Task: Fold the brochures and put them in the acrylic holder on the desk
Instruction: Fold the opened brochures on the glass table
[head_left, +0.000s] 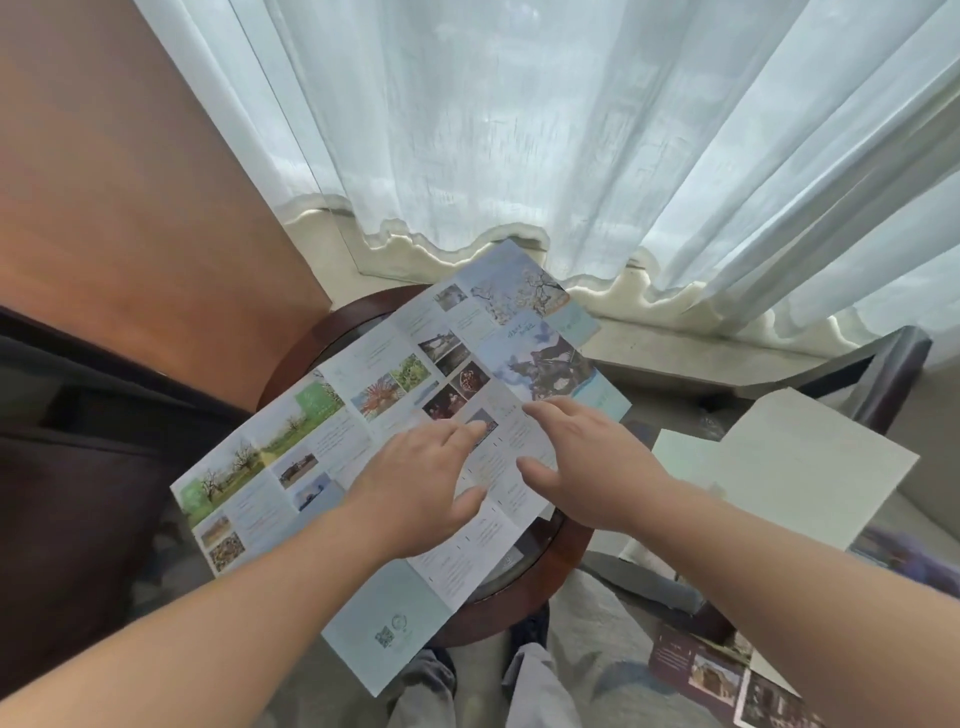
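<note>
A large unfolded brochure (332, 447) with photos and text panels lies spread over a small round wooden table (540, 582), its edges hanging past the rim. More light-blue brochures (576, 322) peek out beneath it at the far right. My left hand (421, 483) lies flat on the middle of the sheet, fingers straight. Beside it, my right hand (576, 462) reaches over the right panels with fingers extended, touching the paper. No acrylic holder is in view.
A dark chair (78, 441) stands at the left, a brown wall panel (130, 182) behind it. White curtains (571, 130) hang at the back. To the right a second surface carries pale sheets (810, 467), and dark brochures (727, 675) lie at the lower right. My knees are below.
</note>
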